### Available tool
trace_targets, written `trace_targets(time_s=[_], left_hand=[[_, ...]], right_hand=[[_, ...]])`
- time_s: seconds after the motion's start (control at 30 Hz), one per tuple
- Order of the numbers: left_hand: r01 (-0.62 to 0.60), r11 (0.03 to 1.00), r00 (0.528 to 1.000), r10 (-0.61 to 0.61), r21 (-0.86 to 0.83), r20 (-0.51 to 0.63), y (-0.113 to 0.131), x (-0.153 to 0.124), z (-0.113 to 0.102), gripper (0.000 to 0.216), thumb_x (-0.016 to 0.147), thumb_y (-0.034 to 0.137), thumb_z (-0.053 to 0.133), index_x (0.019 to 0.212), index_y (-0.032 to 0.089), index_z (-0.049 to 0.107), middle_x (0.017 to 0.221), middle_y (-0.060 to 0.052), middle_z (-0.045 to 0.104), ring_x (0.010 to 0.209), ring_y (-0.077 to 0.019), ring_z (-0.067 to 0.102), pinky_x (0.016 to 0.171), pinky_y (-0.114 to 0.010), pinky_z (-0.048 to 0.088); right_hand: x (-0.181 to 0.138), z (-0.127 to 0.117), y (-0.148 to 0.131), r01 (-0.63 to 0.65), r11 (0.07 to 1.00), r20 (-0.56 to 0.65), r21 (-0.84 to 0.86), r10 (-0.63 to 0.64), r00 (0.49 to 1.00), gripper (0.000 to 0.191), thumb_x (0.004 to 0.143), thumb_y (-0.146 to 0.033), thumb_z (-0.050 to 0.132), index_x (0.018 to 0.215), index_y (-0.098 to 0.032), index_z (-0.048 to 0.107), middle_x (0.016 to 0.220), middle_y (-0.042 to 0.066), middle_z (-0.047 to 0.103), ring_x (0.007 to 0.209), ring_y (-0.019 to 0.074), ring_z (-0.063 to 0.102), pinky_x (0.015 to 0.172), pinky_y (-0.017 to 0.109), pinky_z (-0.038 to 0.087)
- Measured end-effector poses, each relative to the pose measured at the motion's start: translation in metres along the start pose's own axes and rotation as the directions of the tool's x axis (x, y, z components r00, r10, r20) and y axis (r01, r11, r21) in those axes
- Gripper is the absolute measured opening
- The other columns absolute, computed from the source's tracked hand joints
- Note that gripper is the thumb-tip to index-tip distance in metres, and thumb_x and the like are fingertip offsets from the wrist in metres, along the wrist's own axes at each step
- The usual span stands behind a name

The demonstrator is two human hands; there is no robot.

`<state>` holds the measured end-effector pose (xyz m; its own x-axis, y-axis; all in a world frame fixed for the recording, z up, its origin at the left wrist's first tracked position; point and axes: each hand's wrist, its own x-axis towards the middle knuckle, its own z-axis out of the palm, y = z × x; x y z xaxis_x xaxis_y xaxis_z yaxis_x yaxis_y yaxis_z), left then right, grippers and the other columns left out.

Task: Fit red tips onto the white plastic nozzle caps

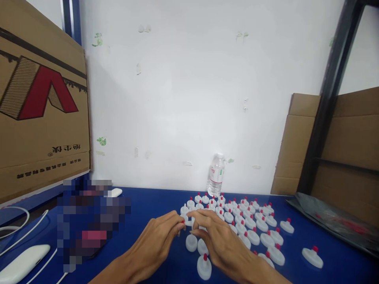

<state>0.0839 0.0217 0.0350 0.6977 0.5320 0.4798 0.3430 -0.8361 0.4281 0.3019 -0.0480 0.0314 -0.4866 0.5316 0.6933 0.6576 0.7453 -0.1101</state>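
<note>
My left hand [158, 240] and my right hand [217, 240] meet over a blue table [154, 199], fingertips pinched together on a small white cap [186, 221]. Something red shows at my left fingertips. Several white round caps with red tips [254, 223] stand in rows just right of my hands. Two plain white caps [191, 242] and one red-tipped cap [204, 267] lie between my wrists.
A clear water bottle [216, 175] stands at the wall. A big cardboard box [41, 106] is on the left, more cardboard [349, 146] behind a black frame post on the right. A black bag [334, 221] lies right. A white device with cables [23, 262] lies front left.
</note>
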Motion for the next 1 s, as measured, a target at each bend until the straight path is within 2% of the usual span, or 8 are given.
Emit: trace_targets(time_s=[0.23, 0.4, 0.5, 0.63, 0.73, 0.83, 0.93, 1.0], left_hand=[[0.024, 0.986, 0.995, -0.039, -0.168, -0.089, 0.012, -0.005, 0.007, 0.040, 0.107, 0.041, 0.029, 0.081, 0.022, 0.052, 0.077, 0.002, 0.055, 0.069, -0.0130, 0.049, 0.067, -0.027, 0.036], [0.011, 0.982, 0.994, -0.033, -0.191, -0.109, 0.014, -0.004, 0.008, 0.042, 0.108, 0.041, 0.028, 0.079, 0.022, 0.052, 0.075, 0.002, 0.056, 0.069, -0.0132, 0.050, 0.068, -0.028, 0.036], [-0.031, 0.997, 0.997, 0.026, -0.069, -0.069, 0.014, -0.001, -0.005, 0.039, 0.108, 0.037, 0.028, 0.083, 0.022, 0.054, 0.078, 0.002, 0.058, 0.069, -0.0128, 0.051, 0.067, -0.028, 0.035], [-0.155, 0.959, 0.988, 0.155, 0.238, 0.021, 0.005, 0.003, -0.028, 0.040, 0.107, 0.031, 0.022, 0.088, 0.021, 0.056, 0.081, -0.001, 0.059, 0.069, -0.0141, 0.052, 0.064, -0.031, 0.032], [-0.013, 0.909, 0.995, -0.029, 0.417, 0.096, -0.004, 0.004, -0.040, 0.041, 0.107, 0.035, 0.022, 0.084, 0.022, 0.054, 0.081, -0.001, 0.062, 0.070, -0.0169, 0.056, 0.066, -0.033, 0.034], [0.113, 0.843, 0.955, -0.237, 0.526, 0.175, -0.013, 0.004, -0.040, 0.039, 0.105, 0.041, 0.029, 0.087, 0.023, 0.058, 0.088, -0.003, 0.070, 0.080, -0.0228, 0.065, 0.073, -0.037, 0.039], [0.110, 0.812, 0.935, -0.280, 0.573, 0.218, -0.020, 0.002, -0.033, 0.042, 0.103, 0.044, 0.032, 0.091, 0.019, 0.063, 0.095, -0.012, 0.073, 0.089, -0.0325, 0.068, 0.080, -0.046, 0.043], [0.087, 0.798, 0.927, -0.284, 0.597, 0.244, -0.023, -0.001, -0.026, 0.042, 0.102, 0.042, 0.032, 0.091, 0.018, 0.066, 0.096, -0.016, 0.073, 0.091, -0.0372, 0.068, 0.081, -0.050, 0.044]], right_hand=[[0.002, -0.001, -0.007, 0.047, 0.999, -0.061, -0.006, -0.047, 0.997, 0.034, 0.099, 0.000, 0.038, 0.125, -0.020, 0.043, 0.113, 0.010, 0.068, 0.126, 0.0225, 0.058, 0.099, 0.034, 0.056], [-0.001, -0.001, -0.007, 0.135, 0.984, -0.053, -0.117, -0.142, 0.989, 0.035, 0.096, 0.003, 0.037, 0.123, -0.019, 0.047, 0.120, 0.012, 0.068, 0.132, 0.0233, 0.056, 0.107, 0.038, 0.052], [0.002, -0.008, -0.008, 0.100, 0.987, -0.024, -0.124, -0.103, 0.994, 0.044, 0.089, 0.008, 0.037, 0.120, -0.020, 0.049, 0.130, 0.013, 0.064, 0.132, 0.0214, 0.054, 0.108, 0.038, 0.051], [0.010, -0.020, -0.010, 0.048, 0.974, 0.138, -0.222, -0.018, 0.990, 0.064, 0.072, 0.013, 0.040, 0.123, -0.023, 0.054, 0.144, 0.011, 0.054, 0.137, 0.0263, 0.047, 0.110, 0.048, 0.047], [0.013, -0.024, -0.006, -0.036, 0.970, 0.168, -0.241, 0.079, 0.983, 0.070, 0.069, 0.014, 0.038, 0.126, -0.024, 0.056, 0.140, 0.009, 0.057, 0.133, 0.0266, 0.049, 0.107, 0.048, 0.049], [0.013, -0.025, 0.001, -0.140, 0.965, 0.147, -0.220, 0.175, 0.974, 0.059, 0.083, 0.008, 0.040, 0.131, -0.022, 0.056, 0.134, 0.012, 0.060, 0.124, 0.0263, 0.055, 0.102, 0.047, 0.052], [0.011, -0.025, 0.006, -0.185, 0.964, 0.185, -0.192, 0.221, 0.958, 0.038, 0.100, -0.009, 0.042, 0.131, -0.022, 0.059, 0.128, 0.011, 0.066, 0.120, 0.0256, 0.059, 0.106, 0.049, 0.048], [0.010, -0.024, 0.007, -0.196, 0.966, 0.240, -0.171, 0.233, 0.942, 0.033, 0.105, -0.020, 0.041, 0.131, -0.023, 0.061, 0.129, 0.008, 0.068, 0.123, 0.0253, 0.059, 0.113, 0.052, 0.041]])
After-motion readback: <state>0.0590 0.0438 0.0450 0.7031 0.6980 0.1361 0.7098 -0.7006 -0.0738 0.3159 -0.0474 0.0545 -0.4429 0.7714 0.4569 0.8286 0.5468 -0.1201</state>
